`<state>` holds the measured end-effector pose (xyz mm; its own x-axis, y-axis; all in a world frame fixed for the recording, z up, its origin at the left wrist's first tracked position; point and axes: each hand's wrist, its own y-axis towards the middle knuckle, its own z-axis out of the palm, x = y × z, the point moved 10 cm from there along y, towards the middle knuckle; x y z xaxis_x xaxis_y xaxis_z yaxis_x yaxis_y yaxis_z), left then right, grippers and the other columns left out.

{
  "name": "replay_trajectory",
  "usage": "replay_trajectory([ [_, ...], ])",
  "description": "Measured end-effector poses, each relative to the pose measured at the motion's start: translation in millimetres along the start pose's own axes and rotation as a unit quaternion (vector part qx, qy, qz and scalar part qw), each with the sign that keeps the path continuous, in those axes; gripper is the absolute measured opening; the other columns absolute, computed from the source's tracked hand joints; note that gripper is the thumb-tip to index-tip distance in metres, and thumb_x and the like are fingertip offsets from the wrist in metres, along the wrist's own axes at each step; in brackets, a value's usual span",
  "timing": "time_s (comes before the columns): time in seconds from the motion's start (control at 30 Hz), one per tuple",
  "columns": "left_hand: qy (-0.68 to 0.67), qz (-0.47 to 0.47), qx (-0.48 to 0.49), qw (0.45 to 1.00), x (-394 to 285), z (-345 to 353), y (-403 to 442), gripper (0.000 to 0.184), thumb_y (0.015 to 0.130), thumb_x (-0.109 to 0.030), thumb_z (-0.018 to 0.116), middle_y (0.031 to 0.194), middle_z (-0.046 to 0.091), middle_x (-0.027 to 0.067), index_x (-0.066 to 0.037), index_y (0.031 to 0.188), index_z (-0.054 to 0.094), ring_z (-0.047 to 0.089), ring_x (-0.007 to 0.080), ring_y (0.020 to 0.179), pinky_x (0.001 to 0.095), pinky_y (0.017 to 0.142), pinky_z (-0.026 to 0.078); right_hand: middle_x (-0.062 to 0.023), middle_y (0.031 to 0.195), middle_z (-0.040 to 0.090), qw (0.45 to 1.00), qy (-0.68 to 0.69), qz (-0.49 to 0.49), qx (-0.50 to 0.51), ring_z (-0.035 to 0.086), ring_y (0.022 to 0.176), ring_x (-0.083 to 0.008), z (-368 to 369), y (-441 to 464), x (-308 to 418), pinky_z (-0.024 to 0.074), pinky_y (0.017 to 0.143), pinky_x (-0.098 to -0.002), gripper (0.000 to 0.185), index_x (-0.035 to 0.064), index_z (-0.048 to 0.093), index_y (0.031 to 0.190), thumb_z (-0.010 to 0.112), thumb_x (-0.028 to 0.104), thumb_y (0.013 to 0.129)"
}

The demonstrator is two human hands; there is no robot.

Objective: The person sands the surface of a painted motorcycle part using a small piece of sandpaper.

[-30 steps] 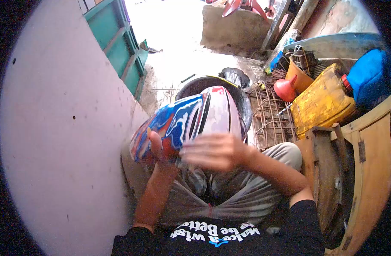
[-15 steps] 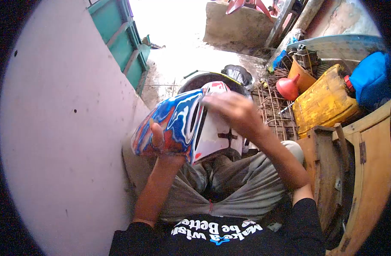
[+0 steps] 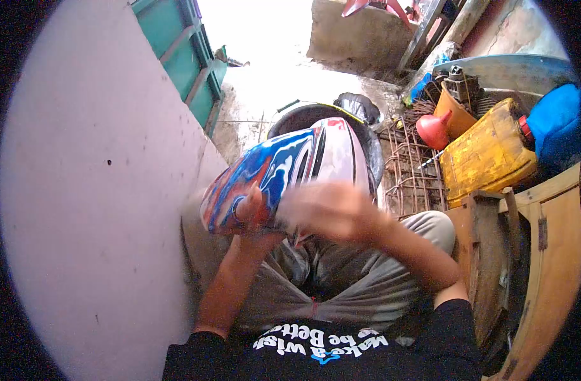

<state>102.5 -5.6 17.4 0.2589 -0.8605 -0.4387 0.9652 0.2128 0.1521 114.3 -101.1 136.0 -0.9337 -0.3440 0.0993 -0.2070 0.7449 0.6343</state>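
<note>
A curved, glossy panel (image 3: 274, 155) with a marbled blue, red and white side and a plain white side rests over my lap. It looks like a motorcycle fairing. From below, my left hand (image 3: 252, 213) supports its near edge, thumb up against the marbled face and the other fingers hidden. My right hand (image 3: 331, 209) is smeared by motion in front of the panel's near edge, where the two sides meet. Whether it touches the panel, or has anything in its fingers, does not show.
A dark basin (image 3: 293, 119) stands just beyond the panel, beside a black plastic bag (image 3: 357, 108). To the right are a metal grid (image 3: 414, 171), a red funnel (image 3: 434, 130), a yellow jerrycan (image 3: 490, 155) and wooden furniture (image 3: 557, 235). A white wall (image 3: 100, 209) borders the left.
My right hand has swept from the panel's upper part down towards its near edge. The panel has turned slightly, while my left hand keeps its hold.
</note>
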Motion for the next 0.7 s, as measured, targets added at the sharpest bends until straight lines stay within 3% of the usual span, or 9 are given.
replay_trajectory([
  [0.07,0.047,0.004,-0.022,0.999,-3.1,8.6,-2.3,0.090,0.084,-0.049,0.082,0.136,0.064,0.0154,-0.001,0.151,0.044,0.068,0.0262,0.116,0.0430,0.095,0.059,-0.0106,0.119,0.074,0.989,-0.040,0.141,-0.010,0.072,0.111,-0.0266,-6.6,-15.4,-78.9,0.0583,0.096,-0.0407,0.031,0.0075,0.072,0.117,0.068,0.008,0.086],
  [0.17,0.044,0.015,-0.016,0.999,0.1,1.8,-4.0,0.090,0.085,-0.052,0.079,0.137,0.063,0.0156,-0.002,0.151,0.044,0.068,0.0265,0.117,0.0426,0.095,0.059,-0.0092,0.119,0.074,0.993,-0.032,0.112,-0.027,0.073,0.109,-0.0260,-14.1,-9.3,-48.9,0.0589,0.095,-0.0391,0.027,0.0092,0.074,0.116,0.067,0.007,0.090],
  [0.23,0.014,0.018,-0.019,1.000,2.9,-10.4,-1.2,0.094,0.085,-0.059,0.077,0.139,0.062,0.0160,-0.002,0.152,0.043,0.067,0.0273,0.119,0.0439,0.098,0.058,-0.0094,0.123,0.072,1.000,0.000,-0.022,-0.001,0.071,0.114,-0.0247,-2.9,-0.3,14.4,0.0578,0.099,-0.0391,0.028,0.0097,0.075,0.118,0.066,0.010,0.092],
  [0.3,-0.001,0.023,-0.036,0.999,4.3,-12.6,-0.2,0.098,0.085,-0.065,0.074,0.142,0.061,0.0164,-0.002,0.153,0.042,0.065,0.0281,0.122,0.0452,0.102,0.056,-0.0096,0.124,0.071,1.000,0.016,-0.008,0.012,0.070,0.117,-0.0255,0.1,1.0,8.5,0.0570,0.100,-0.0395,0.027,0.0100,0.075,0.117,0.067,0.010,0.091],
  [0.43,-0.033,0.033,-0.025,0.999,-0.7,6.7,2.6,0.106,0.083,-0.074,0.071,0.146,0.058,0.0173,-0.002,0.155,0.040,0.063,0.0298,0.127,0.0476,0.109,0.051,-0.0135,0.118,0.072,0.974,-0.055,0.221,-0.020,0.070,0.114,-0.0306,-22.3,-12.7,-81.5,0.0581,0.097,-0.0426,0.029,0.0077,0.073,0.114,0.069,0.006,0.085],
  [0.53,0.021,0.050,-0.021,0.998,-2.4,8.0,2.3,0.106,0.084,-0.073,0.071,0.147,0.057,0.0176,-0.002,0.155,0.039,0.062,0.0307,0.129,0.0483,0.110,0.051,-0.0118,0.118,0.073,0.997,-0.015,0.066,-0.038,0.073,0.109,-0.0277,1.5,-7.9,-11.2,0.0602,0.094,-0.0409,0.026,0.0074,0.074,0.114,0.068,0.009,0.089],
  [0.57,-0.052,0.016,0.010,0.998,10.5,-10.9,0.1,0.104,0.085,-0.072,0.071,0.146,0.057,0.0175,-0.002,0.155,0.040,0.062,0.0302,0.129,0.0474,0.110,0.051,-0.0101,0.119,0.074,1.000,-0.015,-0.024,-0.012,0.073,0.109,-0.0258,5.7,-4.4,19.4,0.0600,0.095,-0.0406,0.027,0.0087,0.075,0.116,0.066,0.010,0.091],
  [0.63,-0.194,-0.065,0.057,0.977,25.4,-14.8,1.2,0.100,0.086,-0.069,0.071,0.144,0.059,0.0173,-0.001,0.154,0.040,0.061,0.0292,0.128,0.0457,0.109,0.051,-0.0118,0.123,0.073,1.000,-0.023,-0.016,-0.010,0.073,0.109,-0.0281,1.8,-5.7,6.3,0.0602,0.093,-0.0412,0.026,0.0081,0.074,0.115,0.068,0.009,0.089],
  [0.7,-0.006,0.045,-0.029,0.999,-0.7,8.4,-4.4,0.100,0.087,-0.068,0.072,0.142,0.060,0.0172,-0.001,0.154,0.040,0.062,0.0279,0.127,0.0437,0.108,0.051,-0.0129,0.122,0.073,0.984,-0.031,0.177,0.011,0.072,0.108,-0.0306,-6.3,-11.4,-67.4,0.0595,0.091,-0.0423,0.028,0.0076,0.073,0.115,0.070,0.008,0.087],
])
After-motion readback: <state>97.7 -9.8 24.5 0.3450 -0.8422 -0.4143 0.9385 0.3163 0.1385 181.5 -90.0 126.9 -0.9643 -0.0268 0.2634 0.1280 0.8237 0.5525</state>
